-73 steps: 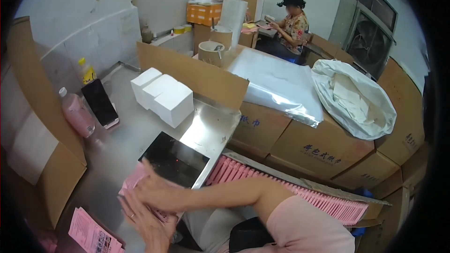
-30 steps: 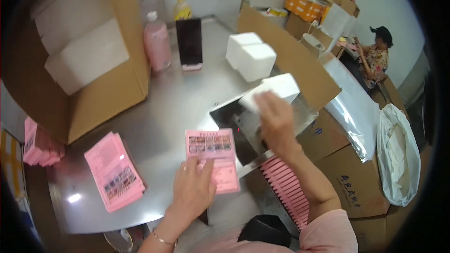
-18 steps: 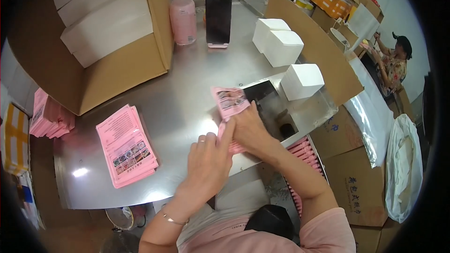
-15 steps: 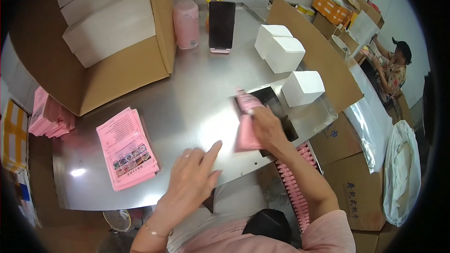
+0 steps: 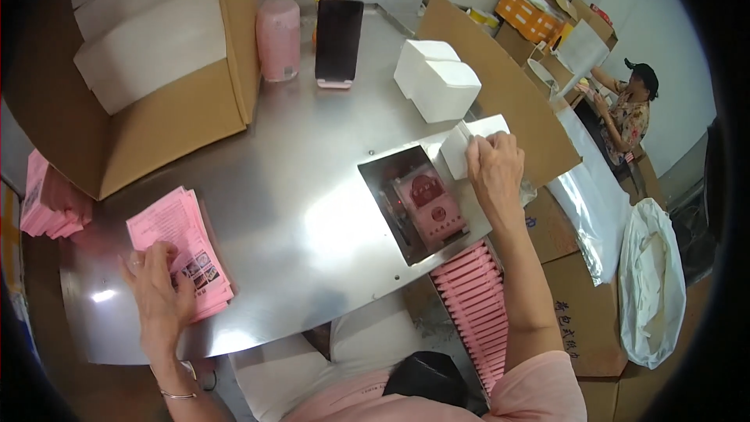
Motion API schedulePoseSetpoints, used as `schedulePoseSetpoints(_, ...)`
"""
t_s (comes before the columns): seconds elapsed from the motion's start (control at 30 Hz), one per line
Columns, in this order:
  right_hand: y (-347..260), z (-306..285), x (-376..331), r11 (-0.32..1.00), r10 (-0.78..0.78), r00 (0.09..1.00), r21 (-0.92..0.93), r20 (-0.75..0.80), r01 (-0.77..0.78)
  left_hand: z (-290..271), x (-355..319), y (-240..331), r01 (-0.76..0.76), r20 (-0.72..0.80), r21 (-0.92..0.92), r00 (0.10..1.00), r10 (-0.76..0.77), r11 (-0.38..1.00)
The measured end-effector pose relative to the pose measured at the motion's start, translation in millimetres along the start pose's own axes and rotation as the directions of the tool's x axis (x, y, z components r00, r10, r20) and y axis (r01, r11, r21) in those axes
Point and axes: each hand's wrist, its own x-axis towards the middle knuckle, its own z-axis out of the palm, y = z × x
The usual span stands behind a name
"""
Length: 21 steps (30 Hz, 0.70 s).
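My left hand rests on a stack of pink printed sheets, thumb and fingers apart on the top sheet. At the right, my right hand has its fingers closed over the near upper edge of a small white stack of folded tissues. Just left of that stack, a rectangular opening is cut into the metal table. Inside it lies a pink packet with dark red print. How many tissues the right fingers grip is hidden.
More white tissue stacks stand behind my right hand. A cardboard box holds white blocks at left. A phone and pink bottle stand at the back. Below the table's right edge, pink packets fill a tray. Another person sits far right.
My left hand has moved left onto the pink sheets. My right hand has let go of the pink packet, now down in the opening, and has moved up to the white tissues.
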Motion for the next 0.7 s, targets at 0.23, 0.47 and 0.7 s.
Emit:
schedulePoseSetpoints(0.23,5,2,5,0.977,0.066,0.994,0.207,-0.091,-0.046,-14,-2,79,-0.002,-0.106,-0.505,0.993,-0.06,0.863)
schedulePoseSetpoints(0.47,-6,9,1,0.986,0.002,0.995,0.166,-0.105,0.016,48,-11,162,-0.482,-0.068,-0.471,0.855,0.514,0.739)
schedulePoseSetpoints(0.7,7,2,5,0.96,0.04,0.998,0.278,-0.051,-0.024,50,-7,156,-0.45,-0.103,-0.493,0.88,0.463,0.745)
